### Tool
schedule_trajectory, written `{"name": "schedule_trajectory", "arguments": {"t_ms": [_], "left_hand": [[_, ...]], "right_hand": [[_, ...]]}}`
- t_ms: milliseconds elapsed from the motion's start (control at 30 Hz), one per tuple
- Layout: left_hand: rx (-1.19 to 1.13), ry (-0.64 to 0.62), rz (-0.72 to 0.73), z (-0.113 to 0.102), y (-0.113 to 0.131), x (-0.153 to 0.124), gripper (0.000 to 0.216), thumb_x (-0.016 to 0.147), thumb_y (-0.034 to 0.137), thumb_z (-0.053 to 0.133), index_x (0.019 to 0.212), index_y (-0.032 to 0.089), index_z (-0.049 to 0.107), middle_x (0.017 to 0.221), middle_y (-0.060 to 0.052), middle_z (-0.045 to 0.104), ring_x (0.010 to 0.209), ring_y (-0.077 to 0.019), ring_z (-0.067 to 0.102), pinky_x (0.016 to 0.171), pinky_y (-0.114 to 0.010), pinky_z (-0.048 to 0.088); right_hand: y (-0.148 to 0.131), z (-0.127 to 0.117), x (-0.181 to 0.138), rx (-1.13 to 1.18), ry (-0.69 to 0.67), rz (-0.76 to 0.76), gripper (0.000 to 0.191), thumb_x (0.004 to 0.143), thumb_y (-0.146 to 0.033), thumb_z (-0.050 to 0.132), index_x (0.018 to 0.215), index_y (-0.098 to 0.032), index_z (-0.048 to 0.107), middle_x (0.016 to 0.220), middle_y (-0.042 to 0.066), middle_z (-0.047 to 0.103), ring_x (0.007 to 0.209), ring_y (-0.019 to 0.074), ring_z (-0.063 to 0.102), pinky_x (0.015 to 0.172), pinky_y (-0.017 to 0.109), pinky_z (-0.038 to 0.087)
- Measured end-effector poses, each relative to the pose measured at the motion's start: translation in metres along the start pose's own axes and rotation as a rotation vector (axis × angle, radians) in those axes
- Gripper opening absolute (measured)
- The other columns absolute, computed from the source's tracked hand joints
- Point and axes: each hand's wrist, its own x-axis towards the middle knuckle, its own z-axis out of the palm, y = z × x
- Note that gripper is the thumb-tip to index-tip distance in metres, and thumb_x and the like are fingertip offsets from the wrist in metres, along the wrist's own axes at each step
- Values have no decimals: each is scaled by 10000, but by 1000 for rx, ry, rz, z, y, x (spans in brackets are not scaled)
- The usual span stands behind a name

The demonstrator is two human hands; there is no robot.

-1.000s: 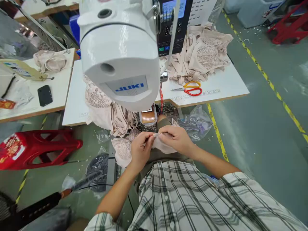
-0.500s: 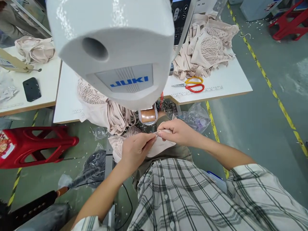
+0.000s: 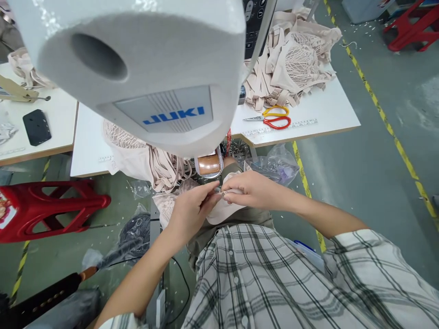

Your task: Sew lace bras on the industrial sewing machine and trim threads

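Over my lap, both hands meet on a beige bra (image 3: pixel 222 211) of soft fabric. My left hand (image 3: pixel 192 204) pinches its edge between thumb and fingers. My right hand (image 3: pixel 256 189) is closed on a narrow folded part of the same bra, its fingertips almost touching the left ones. The exact spot between the fingertips is too small to make out. More beige lace (image 3: pixel 165 206) lies beside my left wrist. Just beyond my hands is a rounded brown part in a metal frame (image 3: pixel 209 165), beneath the white JUKI sewing machine head (image 3: pixel 164 109).
Beige lace bras with straps lie heaped on the right of the table (image 3: pixel 298 59) and at the left (image 3: pixel 151 162). Red-and-yellow scissors (image 3: pixel 274 119) rest by a printed ruler. A red stool (image 3: pixel 51 210) stands left; a phone (image 3: pixel 37 128) lies on the neighbouring table.
My left thumb and forefinger have parted slightly at the tips, and the bra fabric between the hands has shifted. The view has moved a little, so the machine head looks larger.
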Motion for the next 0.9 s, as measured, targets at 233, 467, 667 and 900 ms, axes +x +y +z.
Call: {"name": "schedule_trajectory", "arguments": {"t_ms": [233,467,667,900], "left_hand": [[252,-27,96,3,-4,2,353,1047,297,409,813,174,642,638,-16,639,550,-151,583,520,-257,339],[203,180,-91,5,-6,10,341,1051,395,434,894,184,651,678,11,677,562,-117,603,532,-220,362],[526,319,259,-4,-34,11,239,1023,227,485,1012,233,724,610,30,633,535,-114,561,538,-251,333],[570,155,264,-11,-47,13,367,979,137,457,1198,292,707,644,18,598,536,-110,531,500,-290,280]], "right_hand": [[4,11,-3,23,147,73,140,925,-274,620,892,-189,726,834,19,720,767,145,631,698,251,409],[-4,-12,31,-72,181,2,148,885,-238,578,791,-173,673,719,-4,625,684,123,538,632,249,339],[-16,-30,55,-258,146,124,246,842,-172,542,599,-174,503,588,-23,490,562,97,378,573,288,226],[-17,-29,55,-338,135,124,225,867,-159,528,654,-168,599,619,-1,536,596,119,433,585,289,270]]}}
